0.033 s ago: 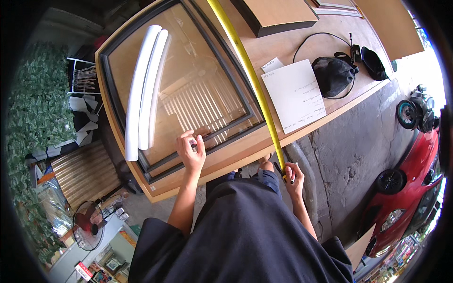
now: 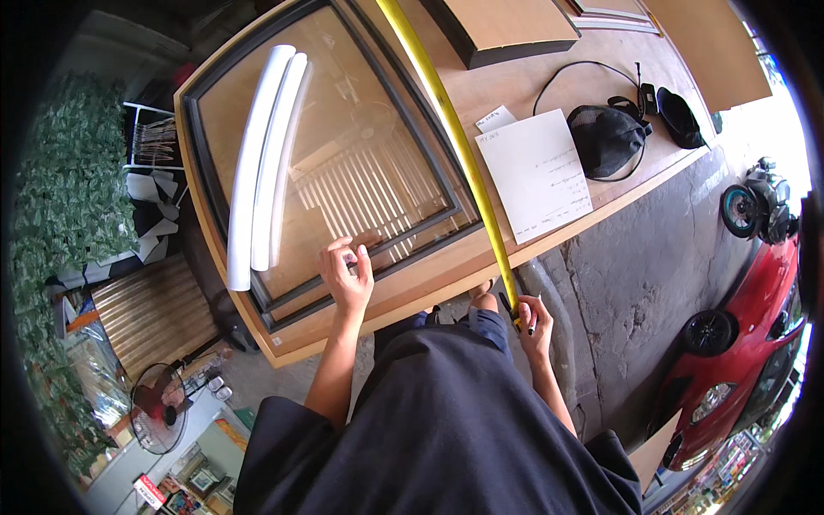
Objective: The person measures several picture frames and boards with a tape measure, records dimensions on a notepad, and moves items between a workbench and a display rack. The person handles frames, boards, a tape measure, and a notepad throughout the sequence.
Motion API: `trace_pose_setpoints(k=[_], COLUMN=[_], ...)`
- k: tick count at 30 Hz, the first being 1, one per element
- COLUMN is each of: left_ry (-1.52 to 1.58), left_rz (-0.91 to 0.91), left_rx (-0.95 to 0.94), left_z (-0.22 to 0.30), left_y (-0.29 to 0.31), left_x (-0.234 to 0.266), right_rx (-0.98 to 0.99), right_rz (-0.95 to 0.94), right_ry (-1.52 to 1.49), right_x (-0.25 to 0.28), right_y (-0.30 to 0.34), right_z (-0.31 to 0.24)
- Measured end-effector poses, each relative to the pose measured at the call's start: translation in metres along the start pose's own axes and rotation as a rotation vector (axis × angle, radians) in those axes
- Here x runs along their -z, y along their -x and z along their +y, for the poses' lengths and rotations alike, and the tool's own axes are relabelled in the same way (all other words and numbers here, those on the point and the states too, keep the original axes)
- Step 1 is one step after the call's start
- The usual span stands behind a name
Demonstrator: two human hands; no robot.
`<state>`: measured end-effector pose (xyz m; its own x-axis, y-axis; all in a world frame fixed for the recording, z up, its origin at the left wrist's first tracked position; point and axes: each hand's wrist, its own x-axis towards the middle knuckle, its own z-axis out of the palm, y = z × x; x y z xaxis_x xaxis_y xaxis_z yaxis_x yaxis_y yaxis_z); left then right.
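A long yellow tape measure [image 2: 468,163] lies extended across the table beside a dark-framed glass panel [image 2: 343,129]. At its near end, by the table's front edge, my right hand [image 2: 536,330] is closed on it, with a dark pen [image 2: 531,329] also between the fingers. My left hand [image 2: 347,273] hovers over the panel's near edge, fingers curled toward the thumb; anything small inside the curl cannot be made out. Two white rolls [image 2: 262,163] rest on the glass, with their reflection next to them.
To the right of the tape lies a handwritten paper sheet [image 2: 534,176], then a black mesh cap [image 2: 605,140] and a cable. A dark-edged box [image 2: 506,30] sits at the back. Beyond the table stand a red car [image 2: 730,343] and a motorcycle [image 2: 760,202]. A fan [image 2: 160,408] stands lower left.
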<state>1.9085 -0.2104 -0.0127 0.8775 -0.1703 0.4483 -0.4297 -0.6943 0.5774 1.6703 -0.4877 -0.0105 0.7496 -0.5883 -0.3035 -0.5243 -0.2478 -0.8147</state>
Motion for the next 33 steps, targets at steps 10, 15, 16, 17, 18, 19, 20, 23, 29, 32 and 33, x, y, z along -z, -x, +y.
trace_pose_setpoints(k=[10, 15, 16, 17, 18, 19, 20, 23, 29, 32, 33], left_ry=[-0.047, -0.063, -0.055, -0.042, -0.029, 0.026, 0.086, 0.078, -0.011, -0.117, -0.141], left_rz=[0.11, 0.098, 0.062, 0.019, -0.026, -0.016, -0.006, 0.017, 0.023, 0.013, 0.018], left_rx=[0.186, 0.349, 0.399, 0.448, 0.495, 0.501, 0.51, 0.476, 0.418, 0.427, 0.421], left_z=[0.043, 0.08, 0.091, 0.099, 0.106, 0.114, 0.12, 0.143, 0.142, 0.132, 0.129], left_y=[0.035, 0.089, 0.102, 0.115, 0.127, 0.141, 0.156, 0.174, 0.21, 0.226, 0.231], left_x=[0.0, 0.001, 0.001, -0.001, -0.004, -0.008, -0.015, -0.045, -0.09, -0.102, -0.105], right_rx=[0.159, 0.393, 0.474, 0.458, 0.566, 0.741, 0.852, 1.177, 1.61, 1.689, 1.699], right_rz=[-0.148, -0.281, -0.29, -0.39, -0.411, -0.402, -0.406, -0.51, -0.583, -0.566, -0.565], right_ry=[-0.021, 0.169, 0.201, 0.143, 0.149, 0.205, 0.251, 0.221, 0.252, 0.245, 0.188], right_x=[0.032, 0.058, 0.061, 0.066, 0.057, 0.043, 0.03, -0.024, -0.105, -0.112, -0.11], right_y=[-0.036, -0.057, -0.057, -0.059, -0.064, -0.072, -0.076, -0.097, -0.128, -0.132, -0.134], right_z=[0.0, 0.002, -0.003, -0.031, -0.027, -0.024, -0.04, -0.061, -0.036, -0.017, -0.014])
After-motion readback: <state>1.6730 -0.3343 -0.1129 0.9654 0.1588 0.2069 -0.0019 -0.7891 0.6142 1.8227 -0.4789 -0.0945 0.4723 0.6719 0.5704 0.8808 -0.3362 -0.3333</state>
